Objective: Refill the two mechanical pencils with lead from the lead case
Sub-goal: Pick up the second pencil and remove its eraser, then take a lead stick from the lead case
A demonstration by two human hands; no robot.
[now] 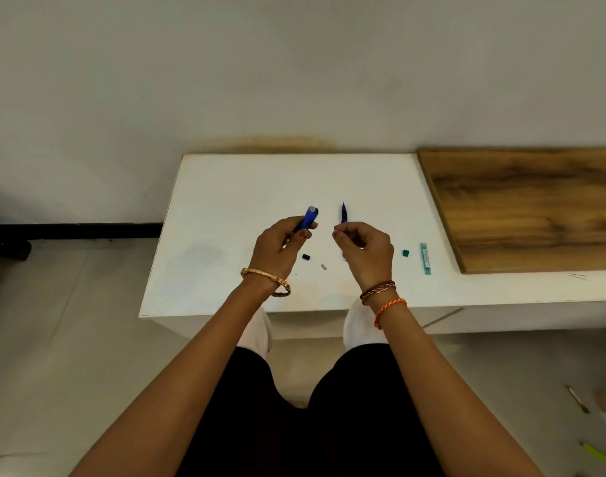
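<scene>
Both forearms are extended forward, wrists raised. The left hand (281, 245) is curled around a blue pencil barrel (307, 218); the right hand (363, 248) is closed, a second blue pencil (344, 213) pinched at its fingertips.

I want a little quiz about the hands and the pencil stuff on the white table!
1. True or false: both hands hold a blue pencil.
2. Which lies farthest to the person's right on the white table? A) grey bit B) lead case C) dark cap
3. Fill in: the wooden board lies to the person's ____.

Key:
1. True: the left hand grips one blue pencil, the right hand another.
2. B: the lead case lies beyond the grey bit and dark cap.
3. Right: see the wooden board.
</scene>
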